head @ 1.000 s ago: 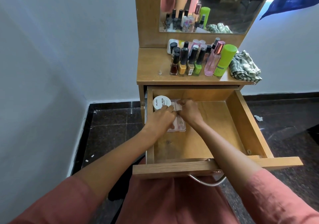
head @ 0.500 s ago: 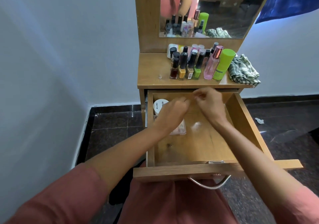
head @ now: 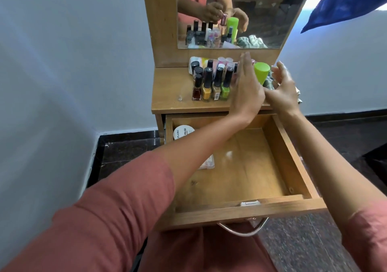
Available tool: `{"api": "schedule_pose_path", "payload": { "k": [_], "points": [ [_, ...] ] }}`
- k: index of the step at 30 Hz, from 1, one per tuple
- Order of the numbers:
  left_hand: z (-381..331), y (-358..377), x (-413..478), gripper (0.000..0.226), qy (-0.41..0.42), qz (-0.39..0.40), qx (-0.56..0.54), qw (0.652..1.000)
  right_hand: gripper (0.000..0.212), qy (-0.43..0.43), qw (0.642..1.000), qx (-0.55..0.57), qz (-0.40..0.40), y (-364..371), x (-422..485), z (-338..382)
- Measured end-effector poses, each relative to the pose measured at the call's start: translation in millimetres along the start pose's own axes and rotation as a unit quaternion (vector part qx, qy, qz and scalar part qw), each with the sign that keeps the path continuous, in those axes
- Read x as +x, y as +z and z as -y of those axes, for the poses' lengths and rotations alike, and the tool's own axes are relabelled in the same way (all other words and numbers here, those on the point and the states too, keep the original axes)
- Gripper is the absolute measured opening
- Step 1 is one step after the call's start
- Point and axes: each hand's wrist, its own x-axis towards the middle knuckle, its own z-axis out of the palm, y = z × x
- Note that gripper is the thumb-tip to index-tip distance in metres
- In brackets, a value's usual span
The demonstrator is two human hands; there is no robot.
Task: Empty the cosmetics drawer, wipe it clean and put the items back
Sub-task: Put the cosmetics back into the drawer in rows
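Observation:
The wooden drawer is pulled out below the dresser top. Inside lie a round white tin at the back left and a clear palette case, partly hidden under my left forearm. My left hand is raised over the dresser top with straight fingers, in front of the pink bottle, which it hides. My right hand is spread just right of the green bottle. Neither hand holds anything that I can see.
A row of nail polish bottles stands on the top, with more small bottles behind. A checked cloth lies behind my hands. The mirror reflects both hands. A metal handle hangs from the drawer front. Dark tiled floor lies around.
Both hands left the palette case in the drawer and rose to the bottles at the right of the dresser top. The camera tilted up slightly.

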Motion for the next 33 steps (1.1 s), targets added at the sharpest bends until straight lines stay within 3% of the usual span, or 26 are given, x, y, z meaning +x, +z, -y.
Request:
{"api": "schedule_pose_path", "payload": {
  "k": [4,8,12,20,27,33],
  "points": [
    [4.1,6.8,8.0,0.075,-0.094,-0.007,-0.047,0.994,0.064,-0.017,0.998,0.022,0.056,-0.4,10.5,-0.9],
    [10.1,12.9,13.1,0.057,-0.121,-0.013,-0.031,0.992,0.046,-0.029,0.998,0.008,0.061,1.8,14.7,-4.4],
    [12.3,14.4,11.7,0.035,-0.116,-0.036,-0.035,0.992,0.046,-0.038,0.996,0.031,0.073,1.4,13.5,-6.8],
    [9.3,8.4,5.3,0.021,-0.091,-0.046,-0.024,0.994,0.05,-0.056,0.995,0.056,0.068,-11.7,-3.3,-2.7],
    [8.9,-3.8,-19.8,0.029,-0.013,-0.013,-0.037,0.999,0.049,-0.034,0.992,0.07,0.101,-33.5,-27.6,-8.3],
    [21.7,-7.3,-45.1,0.032,-0.01,0.005,-0.07,0.997,0.048,-0.045,0.993,0.025,0.106,-37.7,-52.6,-18.1]
  ]
}}
